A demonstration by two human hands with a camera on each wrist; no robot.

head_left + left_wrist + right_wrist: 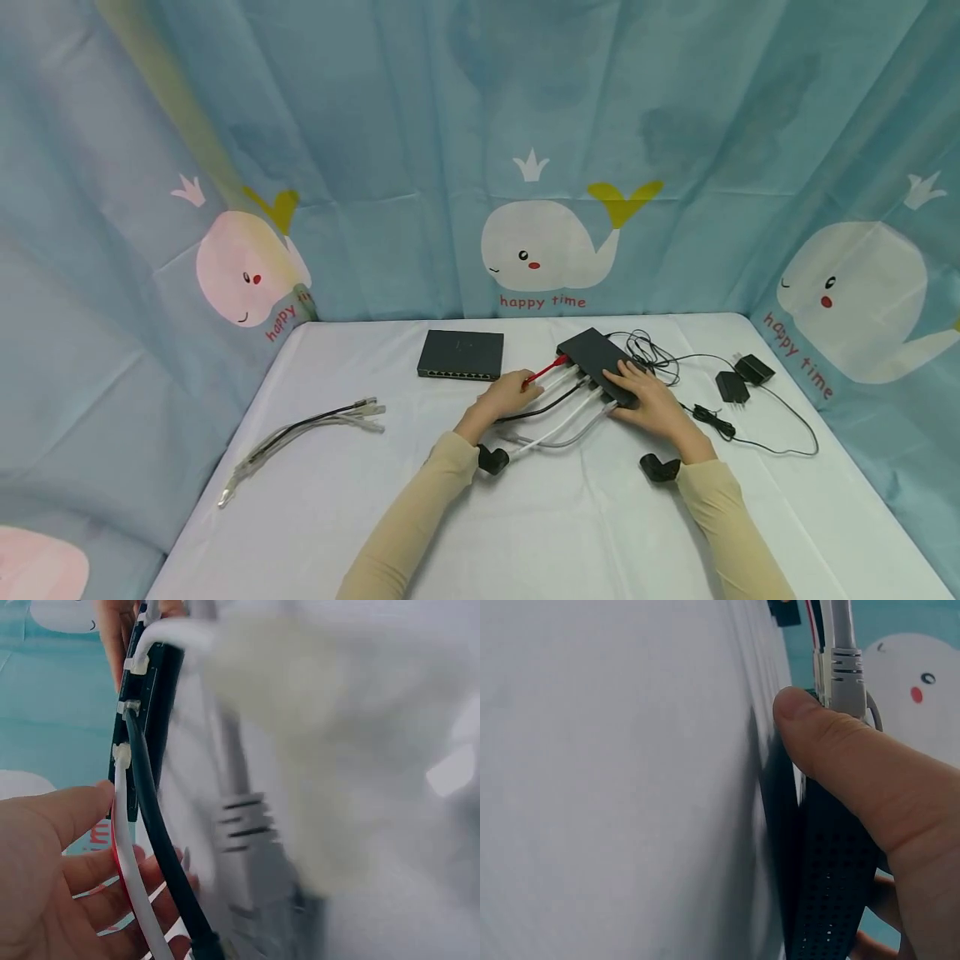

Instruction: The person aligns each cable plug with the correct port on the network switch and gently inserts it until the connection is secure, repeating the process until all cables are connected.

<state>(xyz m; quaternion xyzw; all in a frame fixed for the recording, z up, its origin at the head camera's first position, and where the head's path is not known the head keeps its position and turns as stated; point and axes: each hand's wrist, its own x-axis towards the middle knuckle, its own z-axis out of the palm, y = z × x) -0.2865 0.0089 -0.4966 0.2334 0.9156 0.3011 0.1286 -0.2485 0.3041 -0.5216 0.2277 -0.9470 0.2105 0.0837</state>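
A black network switch [600,358] lies at an angle on the table, with red, white, black and grey network cables plugged into its near side. My right hand [648,400] grips its right end, thumb at the port edge by a grey plug [847,682] and fingers over the casing. Left of the switch, my left hand [506,396] holds the red network cable [546,369] close to its plug. In the left wrist view, the thumb and curled fingers are around that red cable, beside a white cable [129,862] and a black cable [161,832].
A second black switch [461,354] lies at the back, left of the hands. Several loose grey and black cables [300,429] lie at the left. Two black power adapters [752,368] and their coiled cords [652,354] are at the right. A patterned curtain [420,167] hangs behind the table.
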